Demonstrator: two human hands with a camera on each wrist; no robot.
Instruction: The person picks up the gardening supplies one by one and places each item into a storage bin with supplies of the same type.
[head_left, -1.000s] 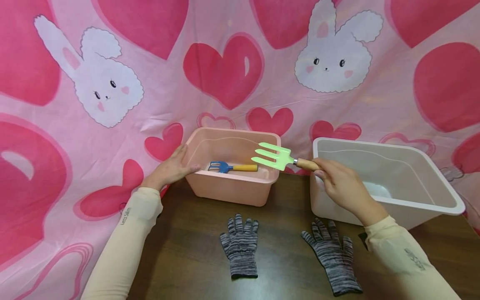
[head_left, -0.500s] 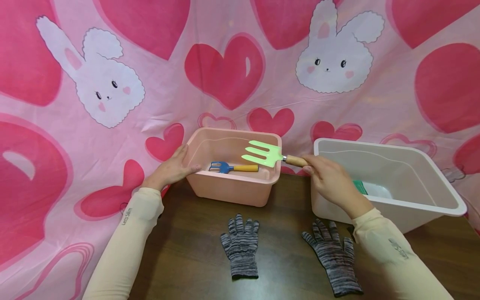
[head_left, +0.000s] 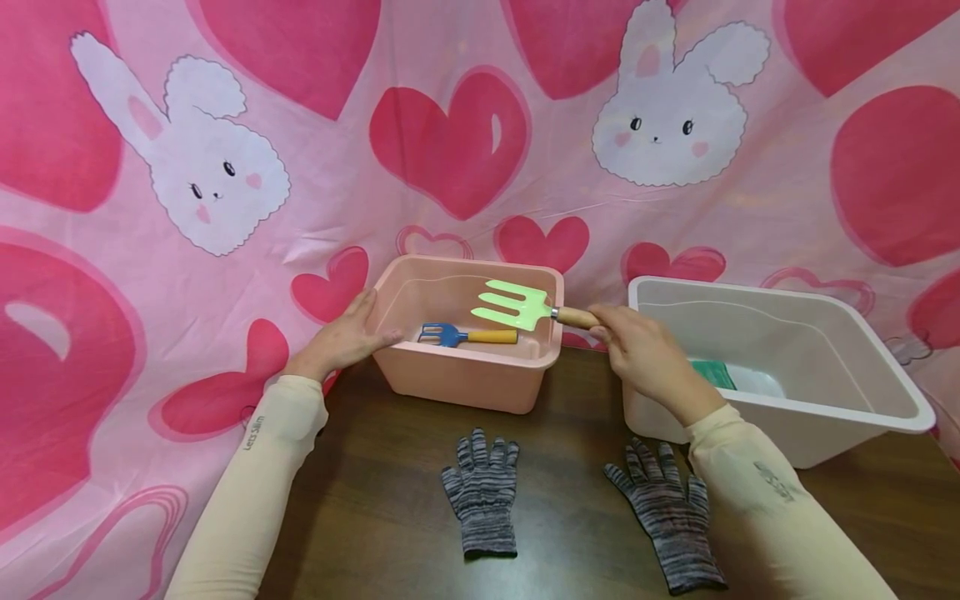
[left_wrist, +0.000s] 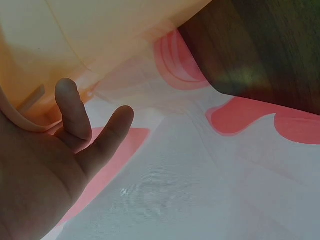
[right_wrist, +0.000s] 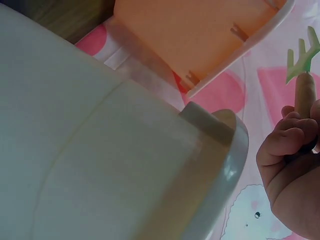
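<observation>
My right hand (head_left: 648, 354) grips the wooden handle of a hand fork (head_left: 517, 308) with light green tines. The fork's head is over the right part of the pink bin (head_left: 465, 379), tines pointing left. In the right wrist view, the fingers (right_wrist: 285, 142) curl round that handle. My left hand (head_left: 341, 337) holds the pink bin's left front corner, thumb over the rim; in the left wrist view, two fingers (left_wrist: 105, 140) stick out loosely beside the bin's wall. Inside the pink bin lies a smaller blue hand fork (head_left: 448, 335) with a yellow handle.
A larger pale grey bin (head_left: 832, 417) stands to the right, with a green item (head_left: 712, 373) partly visible inside. Two grey striped gloves (head_left: 483, 496) (head_left: 667, 517) lie on the dark wooden table (head_left: 382, 500). A pink heart-patterned cloth (head_left: 450, 33) hangs behind.
My right hand has carried the green fork leftward, farther over the pink bin. The green item in the grey bin has come into view. The left hand stays on the pink bin.
</observation>
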